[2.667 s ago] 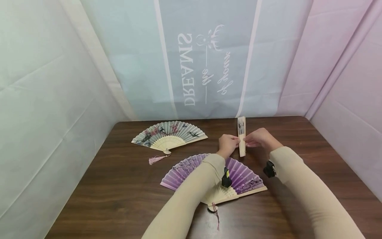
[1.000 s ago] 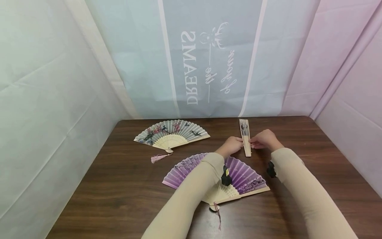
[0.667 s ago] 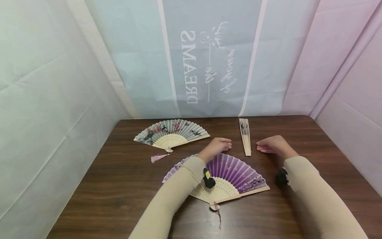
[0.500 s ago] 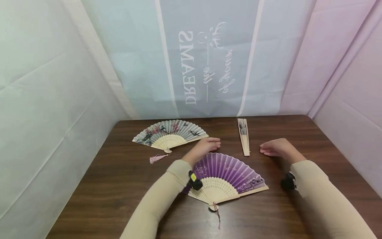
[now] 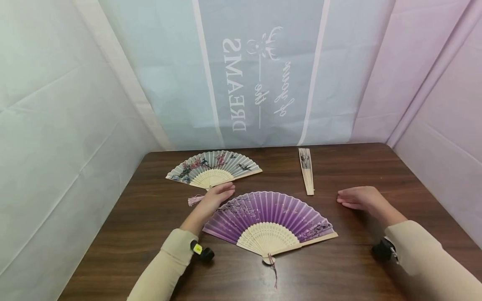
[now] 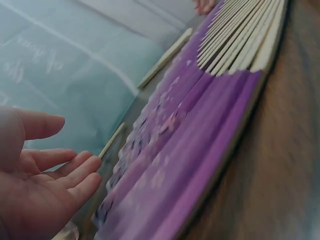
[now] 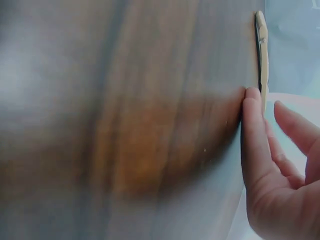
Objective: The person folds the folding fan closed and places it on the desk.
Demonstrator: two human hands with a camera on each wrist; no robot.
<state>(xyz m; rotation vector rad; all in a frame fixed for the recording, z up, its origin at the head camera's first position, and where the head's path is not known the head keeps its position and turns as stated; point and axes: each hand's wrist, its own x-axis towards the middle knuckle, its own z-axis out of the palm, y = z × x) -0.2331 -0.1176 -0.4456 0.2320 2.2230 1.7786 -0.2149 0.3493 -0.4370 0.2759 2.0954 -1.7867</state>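
An unfolded purple hand fan (image 5: 271,209) with a pale slatted base and dark tassel lies nearest the front of the table. Behind it, a grey-white floral hand fan (image 5: 216,169) lies spread at the back left, its pink tassel partly behind my left hand (image 5: 216,198). That hand, relaxed and holding nothing, is over the gap between both fans; the left wrist view shows its fingers (image 6: 80,175) loosely extended beside the purple fan. A folded hand fan (image 5: 306,171) lies at the back right. To its right, my right hand (image 5: 361,198) hovers with relaxed fingers, holding nothing.
The dark wood-grain table (image 5: 150,234) ends at a back edge against a hanging cloth (image 5: 263,104) with mirrored lettering. Pale cloth walls (image 5: 67,138) stand on both sides. A small black camera (image 5: 203,253) is strapped on each wrist.
Both hands have let go of the folded fan, which now lies on the table. My left hand has drawn back leftward past the purple fan, my right hand back to the right.
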